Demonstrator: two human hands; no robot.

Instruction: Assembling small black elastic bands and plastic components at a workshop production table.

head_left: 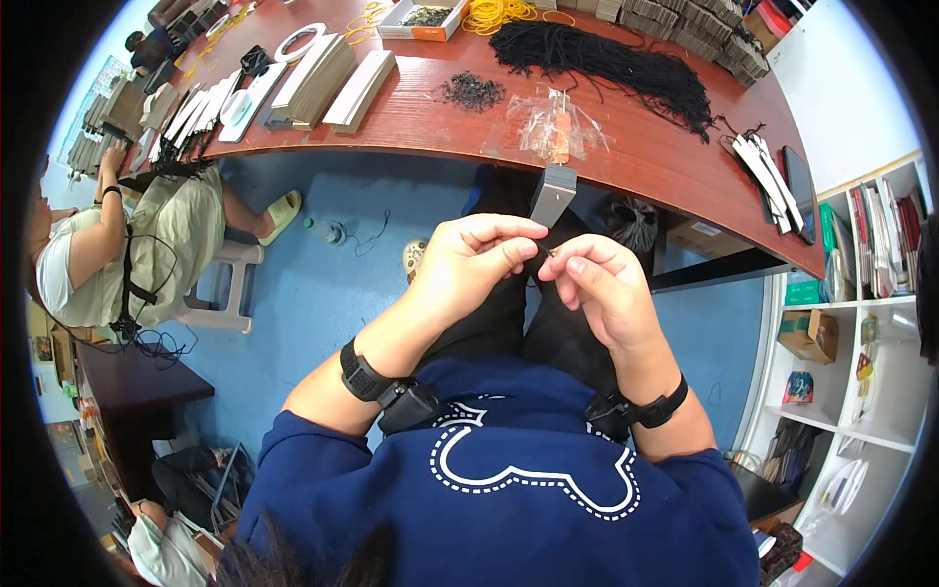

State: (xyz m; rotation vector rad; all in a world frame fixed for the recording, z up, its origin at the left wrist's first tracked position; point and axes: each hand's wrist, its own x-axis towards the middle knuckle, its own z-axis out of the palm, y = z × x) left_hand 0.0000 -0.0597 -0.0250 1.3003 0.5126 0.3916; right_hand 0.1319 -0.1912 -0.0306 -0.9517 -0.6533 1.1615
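In front of my lap, my left hand (471,262) has its thumb and forefinger pinched together. My right hand (606,289) pinches close beside it, fingertips almost meeting the left ones. Between them shows a thin dark thread-like piece (545,251), too small to tell its kind. Just beyond my hands, a stack of grey cards (554,196) juts over the table's near edge. Behind it lies crumpled clear plastic film (536,122) with an orange strip (560,137). A long bundle of black cords (606,68) and a pile of small black bits (471,91) rest farther back.
On the red-brown table (430,122), stacks of pale card strips (315,80) stand left. White tags (766,181) and a black phone (797,186) lie right. An open box (423,20) is at the back. Another person (127,235) sits left; shelves (861,323) stand right.
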